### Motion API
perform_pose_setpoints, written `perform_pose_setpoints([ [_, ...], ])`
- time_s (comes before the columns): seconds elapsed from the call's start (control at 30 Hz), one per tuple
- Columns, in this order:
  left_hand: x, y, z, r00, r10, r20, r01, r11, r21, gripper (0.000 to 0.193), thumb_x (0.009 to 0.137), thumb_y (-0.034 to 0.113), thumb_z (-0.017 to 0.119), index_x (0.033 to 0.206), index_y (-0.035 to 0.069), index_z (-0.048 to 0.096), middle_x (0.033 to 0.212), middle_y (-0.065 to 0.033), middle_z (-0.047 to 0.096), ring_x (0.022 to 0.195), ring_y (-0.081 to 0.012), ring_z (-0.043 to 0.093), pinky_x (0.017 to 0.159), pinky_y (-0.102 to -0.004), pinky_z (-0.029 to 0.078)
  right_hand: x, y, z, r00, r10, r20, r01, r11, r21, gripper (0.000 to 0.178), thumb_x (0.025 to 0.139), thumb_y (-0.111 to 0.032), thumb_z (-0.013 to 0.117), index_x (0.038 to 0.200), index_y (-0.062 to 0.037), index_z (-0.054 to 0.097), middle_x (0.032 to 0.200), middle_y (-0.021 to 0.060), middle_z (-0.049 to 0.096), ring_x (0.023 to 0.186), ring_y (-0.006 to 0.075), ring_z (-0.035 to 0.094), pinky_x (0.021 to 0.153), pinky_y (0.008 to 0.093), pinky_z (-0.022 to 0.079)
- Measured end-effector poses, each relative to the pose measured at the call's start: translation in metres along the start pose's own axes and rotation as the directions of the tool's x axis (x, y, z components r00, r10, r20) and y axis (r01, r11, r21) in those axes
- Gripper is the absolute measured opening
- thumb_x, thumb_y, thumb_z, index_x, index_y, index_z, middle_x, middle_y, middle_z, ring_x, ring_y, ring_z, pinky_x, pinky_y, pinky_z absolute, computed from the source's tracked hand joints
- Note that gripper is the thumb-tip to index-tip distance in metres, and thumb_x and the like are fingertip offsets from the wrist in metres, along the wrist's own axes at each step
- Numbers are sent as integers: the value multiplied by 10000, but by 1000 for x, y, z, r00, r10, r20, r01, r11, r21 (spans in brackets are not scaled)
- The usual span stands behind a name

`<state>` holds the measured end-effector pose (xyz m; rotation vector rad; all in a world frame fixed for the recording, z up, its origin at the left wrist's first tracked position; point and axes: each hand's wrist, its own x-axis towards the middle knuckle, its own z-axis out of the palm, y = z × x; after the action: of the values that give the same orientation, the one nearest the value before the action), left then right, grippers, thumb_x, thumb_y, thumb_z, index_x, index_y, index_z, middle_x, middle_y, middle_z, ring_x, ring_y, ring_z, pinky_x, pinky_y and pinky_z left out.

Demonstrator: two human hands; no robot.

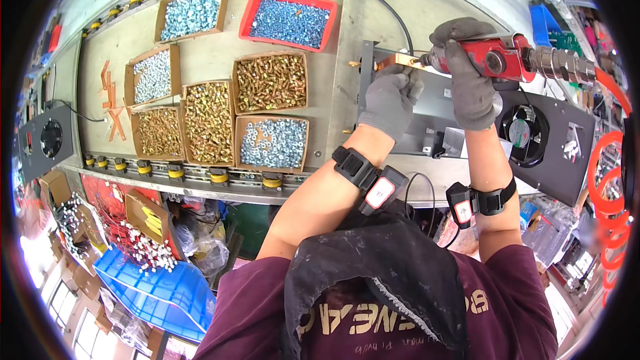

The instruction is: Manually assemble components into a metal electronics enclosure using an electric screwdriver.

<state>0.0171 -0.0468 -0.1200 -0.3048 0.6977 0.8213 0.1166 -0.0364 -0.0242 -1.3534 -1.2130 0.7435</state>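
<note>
My right hand (470, 70), in a grey glove, is wrapped round a red air-powered driver (497, 59) lying nearly level. Its nose points left and meets the right end of a copper strip (399, 60) on a dark metal housing (427, 117). At the strip's lower edge, my gloved left hand (393, 99) has its fingers closed on it; the fingertips are partly hidden. A black cable (393, 13) curves down behind the strip. Left of the strip, a small brass-coloured bolt (355, 64) juts from the housing's side.
Cartons of yellowish bolts (272, 81), a carton of washers (272, 143) and a red tray of screws (288, 21) stand on the left. Loose copper strips (110, 97) lie beyond them. A black fan panel (543, 137) and a coiled red air hose (603, 173) are on the right.
</note>
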Motion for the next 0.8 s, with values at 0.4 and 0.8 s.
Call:
perform_pose_setpoints([
  [0.4, -88, 135, -105, 936, -100, 338, -175, 700, 693, 274, 931, 88, 539, 1176, -35, 545, 1172, -157, 609, 1095, -243, 594, 953, -371, 508, 12, -5, 1, 991, 100, -90, -94, 993, 66, 144, 865, -53, 608, 1004, -19, 591, 940, 112, 665, 826, 173, 632, 692, 305, 521],
  [0.8, -156, 215, -178, 993, 100, 71, -109, 461, 881, 231, 929, -60, 421, 1123, -50, 547, 1125, -159, 598, 1033, -229, 615, 909, -337, 547, 5, -16, 0, 993, 25, -113, -31, 998, -53, 226, 956, -115, 522, 1099, 8, 645, 1055, 91, 682, 956, 130, 644, 837, 271, 508],
])
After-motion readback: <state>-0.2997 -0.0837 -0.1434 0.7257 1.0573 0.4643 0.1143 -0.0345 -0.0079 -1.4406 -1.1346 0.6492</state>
